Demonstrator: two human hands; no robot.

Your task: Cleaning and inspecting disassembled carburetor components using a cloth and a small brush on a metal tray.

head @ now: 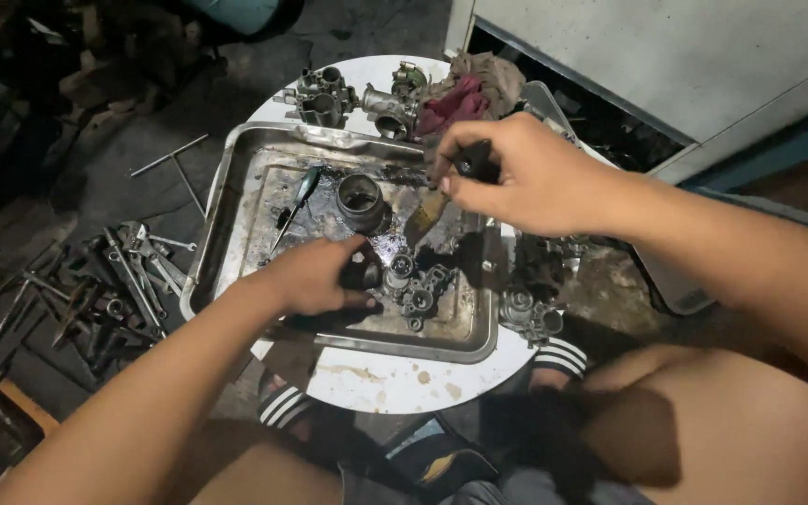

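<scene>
A dented metal tray (236,178) holding dark oily liquid sits on a round white table (395,383). My left hand (315,276) rests in the tray, gripping a small dark metal part (364,274) beside a carburetor body (418,290). My right hand (516,173) hovers above the tray's right side and holds a paintbrush (427,210) by its dark handle, bristles pointing down toward the liquid. A round metal cup-shaped part (360,199) and a screwdriver (294,206) lie in the tray.
More carburetor parts (329,93) and a red-brown rag (465,93) lie at the table's far edge. Another carburetor (530,313) sits right of the tray. Several wrenches and tools (105,290) are scattered on the dark floor at left. A white cabinet (685,56) stands at upper right.
</scene>
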